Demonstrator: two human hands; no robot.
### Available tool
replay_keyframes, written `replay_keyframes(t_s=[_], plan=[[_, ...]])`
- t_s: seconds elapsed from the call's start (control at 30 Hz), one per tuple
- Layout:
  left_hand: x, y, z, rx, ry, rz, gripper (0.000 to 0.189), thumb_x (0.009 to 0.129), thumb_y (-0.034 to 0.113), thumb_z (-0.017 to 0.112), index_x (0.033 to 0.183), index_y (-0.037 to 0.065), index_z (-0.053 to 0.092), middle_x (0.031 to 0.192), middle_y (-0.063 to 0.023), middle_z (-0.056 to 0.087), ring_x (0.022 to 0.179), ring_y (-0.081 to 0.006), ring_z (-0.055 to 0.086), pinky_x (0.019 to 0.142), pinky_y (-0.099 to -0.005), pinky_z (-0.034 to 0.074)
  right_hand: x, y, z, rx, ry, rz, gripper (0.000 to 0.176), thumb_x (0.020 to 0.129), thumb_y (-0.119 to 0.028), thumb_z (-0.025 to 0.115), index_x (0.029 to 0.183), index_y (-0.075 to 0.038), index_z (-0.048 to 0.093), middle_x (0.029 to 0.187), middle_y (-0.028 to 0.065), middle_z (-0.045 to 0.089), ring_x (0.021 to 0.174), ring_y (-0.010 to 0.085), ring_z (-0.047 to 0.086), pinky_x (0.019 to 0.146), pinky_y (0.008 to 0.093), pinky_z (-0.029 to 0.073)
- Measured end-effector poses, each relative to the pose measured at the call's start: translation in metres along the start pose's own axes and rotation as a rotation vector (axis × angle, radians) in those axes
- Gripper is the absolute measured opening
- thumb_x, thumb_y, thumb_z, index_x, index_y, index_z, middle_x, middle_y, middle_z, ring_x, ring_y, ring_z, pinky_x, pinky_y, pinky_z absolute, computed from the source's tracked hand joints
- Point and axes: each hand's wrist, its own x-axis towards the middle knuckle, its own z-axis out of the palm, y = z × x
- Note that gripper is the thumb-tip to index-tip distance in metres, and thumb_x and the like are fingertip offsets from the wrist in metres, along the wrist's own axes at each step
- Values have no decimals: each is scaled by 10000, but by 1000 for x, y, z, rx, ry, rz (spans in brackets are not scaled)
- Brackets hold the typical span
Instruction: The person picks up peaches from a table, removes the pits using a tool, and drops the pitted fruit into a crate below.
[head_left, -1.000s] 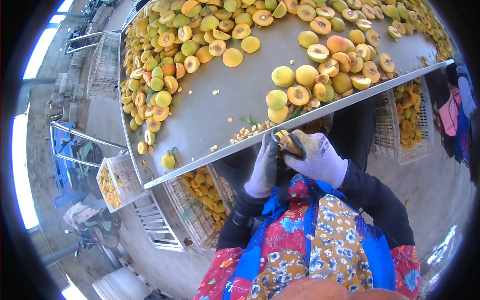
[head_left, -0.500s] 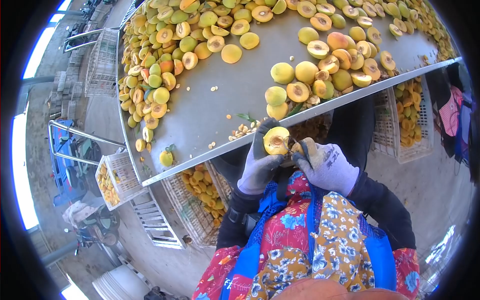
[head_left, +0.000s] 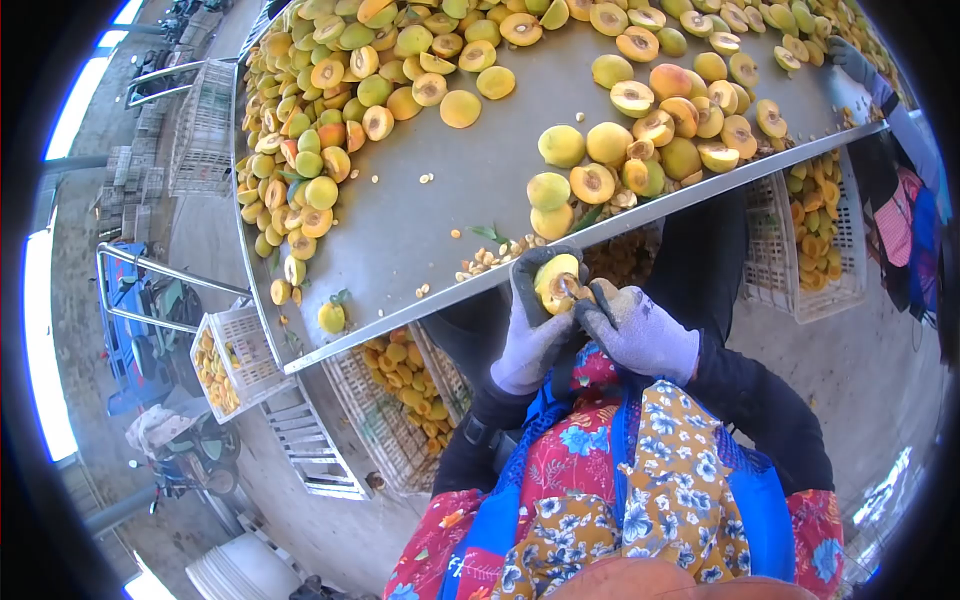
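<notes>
In the head view, my left hand (head_left: 526,335), in a grey-and-white glove, is wrapped round a yellow peach half (head_left: 553,278), cut face toward me and my right hand. My right hand (head_left: 648,332), gloved too, is closed against the peach half's cut face around its brown centre; whatever its fingers grip is too small or hidden to tell. Both hands are just off the near edge of a metal table (head_left: 410,200). Loose pits (head_left: 490,262) lie by that edge, and cut and whole peaches (head_left: 593,184) are just beyond my hands.
A large heap of peaches (head_left: 330,110) covers the table's left and far side. Beneath the near edge stand crates of peach halves (head_left: 405,385), with another crate (head_left: 775,250) on the right. A co-worker's gloved hand (head_left: 852,62) reaches over the far right. Another crate (head_left: 245,345) sits left.
The peach half has tilted in my left hand, and my right hand has moved left against its cut face. A co-worker's gloved hand has appeared over the table at far right.
</notes>
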Motion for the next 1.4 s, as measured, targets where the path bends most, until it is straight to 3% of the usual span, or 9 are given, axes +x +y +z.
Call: replay_keyframes(t_s=[0.13, 0.33, 0.53, 0.83, 0.93, 1.03, 1.17, 1.27, 1.4], plan=[[0, 2, 6, 86, 1, 59, 792, 806, 238, 771, 1432, 74, 313, 1369, -154, 483, 1232, -273, 523, 1048, -407, 452, 8, -18, -16, 667, -97, 467, 217, 1003, -182, 524, 1005, 25, 590, 833, 243, 615, 740, 376, 631, 612, 412, 483], [15, 6, 3, -172, 157, -131, 435, 1069, 374, 383, 1312, 26, 482, 1168, -156, 616, 1090, -224, 606, 956, -353, 503, 1, -2, 6, -293, 5, -95, 217, 989, -169, 529, 1026, 38, 581, 842, 252, 620, 720, 389, 641, 608, 450, 504], [9, -4, -2, 406, 279, 1, 485, 1071, 419, 392, 1168, -14, 585, 1012, -80, 649, 903, -135, 623, 813, -278, 512, -2, -5, 14, -209, 45, 96, 269, 1008, -203, 503, 1085, 43, 577, 764, 212, 587, 579, 345, 615, 493, 435, 485], [8, -8, 3, 641, 299, 230, 321, 1060, 242, 443, 1182, -25, 571, 972, -100, 646, 859, -141, 601, 743, -295, 493, 2, 7, 20, -343, 141, -213, 245, 999, -204, 528, 944, 33, 556, 669, 199, 591, 535, 353, 608, 523, 452, 492], [9, -3, 10, 797, 306, 317, 297, 1037, 198, 466, 1194, -35, 561, 940, -143, 657, 825, -189, 627, 735, -325, 506, 6, -2, 20, 555, 180, 94, 335, 1016, -314, 536, 896, -4, 575, 626, 104, 547, 475, 221, 539, 470, 369, 468], [13, -5, 12, 883, 310, 405, 292, 1025, 190, 477, 1192, -33, 563, 929, -174, 668, 799, -237, 654, 728, -360, 518, 6, -16, -10, 1189, -182, 627, 372, 1024, -420, 519, 877, -83, 574, 629, 15, 521, 471, 105, 487, 430, 252, 389], [16, -3, 13, 932, 276, 445, 290, 1032, 191, 462, 1184, -31, 571, 956, -193, 680, 862, -274, 679, 754, -387, 523, 8, -6, -22, 1515, -326, 706, 408, 1010, -488, 520, 865, -109, 563, 589, -22, 482, 441, 74, 428, 414, 215, 341], [21, -11, 4, 854, 244, 221, 304, 1043, 213, 442, 1178, -27, 570, 973, -209, 678, 907, -321, 677, 783, -405, 516, 9, -7, -19, 1135, -193, 498, 414, 997, -481, 554, 882, -85, 580, 642, -21, 514, 502, 63, 477, 442, 197, 372], [21, -21, -14, 1210, 112, 221, 330, 1049, 247, 428, 1166, -27, 571, 1024, -243, 650, 969, -402, 630, 809, -446, 496, 4, 7, -23, 1215, -255, 645, 348, 1002, -416, 575, 943, -75, 608, 698, -21, 555, 593, 55, 536, 511, 191, 426]])
